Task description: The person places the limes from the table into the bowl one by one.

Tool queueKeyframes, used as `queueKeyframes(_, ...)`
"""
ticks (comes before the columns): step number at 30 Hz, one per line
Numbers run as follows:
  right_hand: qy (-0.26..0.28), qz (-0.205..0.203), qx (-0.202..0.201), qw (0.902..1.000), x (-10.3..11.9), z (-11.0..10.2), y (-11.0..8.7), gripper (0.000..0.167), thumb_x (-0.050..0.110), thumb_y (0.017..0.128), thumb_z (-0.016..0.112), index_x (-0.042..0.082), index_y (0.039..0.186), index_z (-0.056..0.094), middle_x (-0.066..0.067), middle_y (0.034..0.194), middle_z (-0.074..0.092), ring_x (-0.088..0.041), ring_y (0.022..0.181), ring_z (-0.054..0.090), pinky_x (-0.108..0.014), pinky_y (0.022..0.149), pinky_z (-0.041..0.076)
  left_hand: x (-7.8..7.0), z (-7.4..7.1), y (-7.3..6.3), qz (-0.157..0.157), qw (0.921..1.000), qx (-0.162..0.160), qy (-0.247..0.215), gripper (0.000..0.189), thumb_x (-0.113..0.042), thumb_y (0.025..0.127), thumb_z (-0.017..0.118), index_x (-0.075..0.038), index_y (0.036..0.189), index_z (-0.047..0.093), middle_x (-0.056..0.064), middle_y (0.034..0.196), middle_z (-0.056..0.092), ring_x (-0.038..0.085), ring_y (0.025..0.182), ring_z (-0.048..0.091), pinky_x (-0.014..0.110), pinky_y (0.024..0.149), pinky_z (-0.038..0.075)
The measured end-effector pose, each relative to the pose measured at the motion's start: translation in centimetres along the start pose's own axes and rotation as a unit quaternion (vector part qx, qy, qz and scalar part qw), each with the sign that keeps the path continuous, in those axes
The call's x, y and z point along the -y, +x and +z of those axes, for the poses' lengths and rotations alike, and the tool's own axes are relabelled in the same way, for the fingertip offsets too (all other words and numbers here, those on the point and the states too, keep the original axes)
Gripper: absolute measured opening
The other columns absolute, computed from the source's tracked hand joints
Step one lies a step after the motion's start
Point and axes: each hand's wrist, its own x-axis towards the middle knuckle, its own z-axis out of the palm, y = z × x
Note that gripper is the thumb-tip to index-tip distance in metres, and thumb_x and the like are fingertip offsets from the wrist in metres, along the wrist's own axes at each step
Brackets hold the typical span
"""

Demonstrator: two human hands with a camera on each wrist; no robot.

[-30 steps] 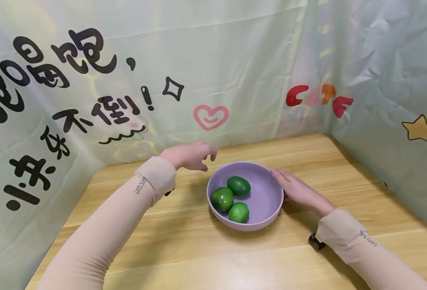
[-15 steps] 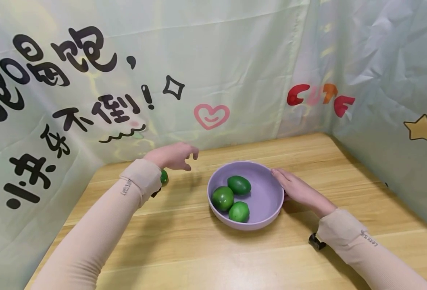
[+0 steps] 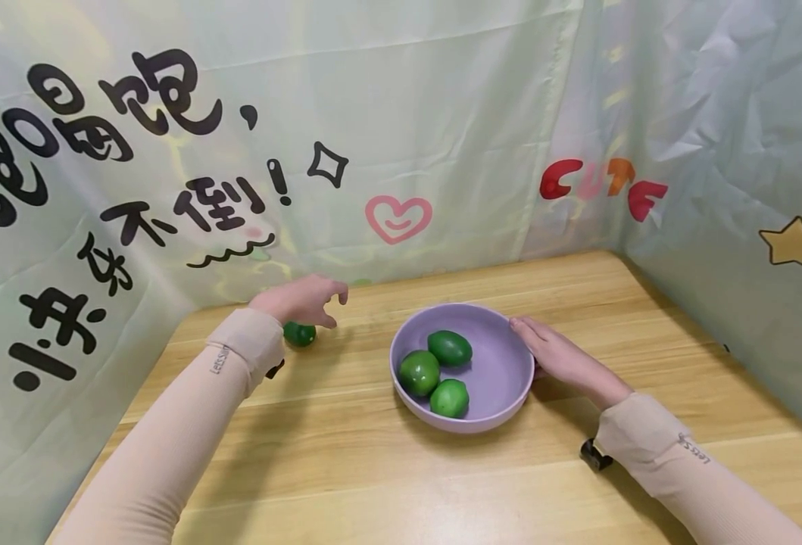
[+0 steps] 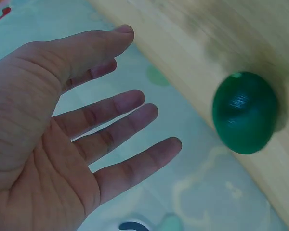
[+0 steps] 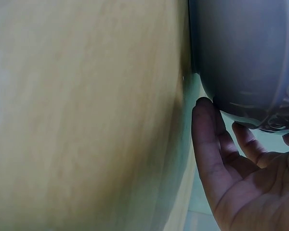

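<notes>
Head view: wooden surface enclosed by pale green printed cloth walls on the far, left and right sides. Lilac bowl sits near the middle of the surface, holding three green limes clustered in its left half, touching one another. Right hand lies against the bowl's right outer wall, fingers straight and together, palm toward the bowl. Left hand hovers at far left, just above and beside a fourth, loose lime that rests on the surface well apart from the bowl. Left fingers loosely spread and bent downward, not closed on the lime. Both arms wear beige sleeves; a dark strap piece shows under the right wrist.

Left wrist view: left hand seen palm-on, fingers apart and nearly straight, holding nothing. Loose lime lies on the wood to the right of the fingertips, a clear gap between them; no contact. Cloth wall fills the background behind the fingers. Slight motion blur on the wood.

Right wrist view: right hand at lower right, fingers extended, their tips pressed on the bowl's curved grey-lilac underside near its base. Raised lettering on the bowl's foot, too blurred to read. Wooden surface fills the left of this view.
</notes>
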Motion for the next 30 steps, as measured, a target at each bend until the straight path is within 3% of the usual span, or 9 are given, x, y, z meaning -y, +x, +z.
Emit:
queueKeyframes(12,0.003,-0.001,-0.001,1.0,0.1,0.0,0.0,0.066,0.041,0.119,0.023,-0.011,0.16,0.033,-0.038,0.14,0.057,-0.035,0.112,0.071,-0.046,0.082,0.066,2.9,2.1,-1.3,-0.043,0.9989,-0.005,-0.017,0.05,-0.025,0.095,0.084,-0.008,0.136,0.062,0.022,0.14,0.064,0.037,0.122,0.065,0.054,0.103,0.054)
queueKeyframes(23,0.006,0.006,0.0,1.0,0.0,0.1,0.0,0.067,0.042,0.119,0.023,-0.011,0.161,0.03,-0.039,0.144,0.054,-0.039,0.116,0.07,-0.048,0.083,0.066,5.0,4.5,-1.6,-0.047,0.9982,-0.018,-0.034,0.056,-0.024,0.095,0.083,-0.004,0.141,0.058,0.033,0.143,0.058,0.05,0.135,0.054,0.061,0.111,0.049)
queueKeyframes(30,0.001,0.008,-0.001,1.0,0.2,0.1,0.0,0.068,0.042,0.119,0.023,-0.011,0.162,0.029,-0.04,0.146,0.052,-0.042,0.119,0.069,-0.049,0.085,0.066,5.6,5.6,-1.7,-0.049,0.9975,-0.027,-0.045,0.056,-0.023,0.095,0.084,-0.006,0.142,0.06,0.029,0.139,0.061,0.042,0.127,0.06,0.058,0.107,0.052)
